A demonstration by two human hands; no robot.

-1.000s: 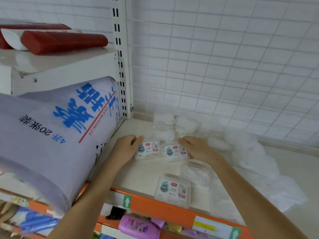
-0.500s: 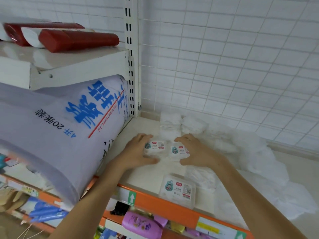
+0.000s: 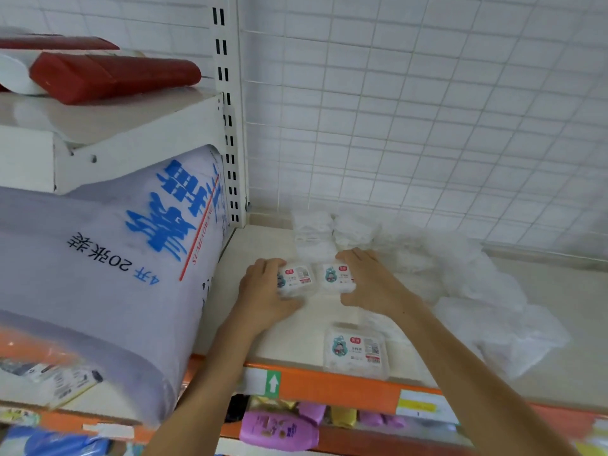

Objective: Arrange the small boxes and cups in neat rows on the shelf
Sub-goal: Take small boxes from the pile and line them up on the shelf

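Observation:
Two small clear boxes with cartoon labels lie side by side on the cream shelf (image 3: 273, 343). My left hand (image 3: 263, 294) grips the left box (image 3: 297, 278), fingers curled over its left end and thumb along its near edge. My right hand (image 3: 371, 284) grips the right box (image 3: 335, 278) from its right side. A third identical box (image 3: 355, 352) lies apart at the shelf's front edge, just above the orange rail (image 3: 332, 386). Behind the two boxes sit clear-wrapped white packs (image 3: 316, 235).
A big lilac package with blue characters (image 3: 108, 274) fills the bay on the left. Crumpled clear plastic bags (image 3: 477, 291) spread across the right of the shelf. A wire grid backs the shelf. Red tubes (image 3: 112, 74) lie on the upper shelf, purple bottles (image 3: 279, 429) below.
Both hands have slid the two boxes toward the back of the shelf and closer together. The camera view has shifted left and nearer.

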